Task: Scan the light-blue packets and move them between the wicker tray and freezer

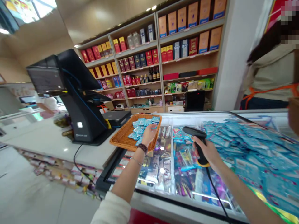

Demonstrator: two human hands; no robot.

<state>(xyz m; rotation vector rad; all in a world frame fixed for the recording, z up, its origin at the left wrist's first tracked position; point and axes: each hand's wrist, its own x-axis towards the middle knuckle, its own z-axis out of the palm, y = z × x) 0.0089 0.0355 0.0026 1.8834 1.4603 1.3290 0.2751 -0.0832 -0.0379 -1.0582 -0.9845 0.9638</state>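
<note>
Shelves (pixel 141 62) of boxes line the wall behind the freezer (pixel 161 189). Right fingers grip a scanner (pixel 200 146) above it; the left hand (pixel 149 134) reaches into the basket (pixel 116 140) at blue packets (pixel 138 130), its grasp unclear.
</note>
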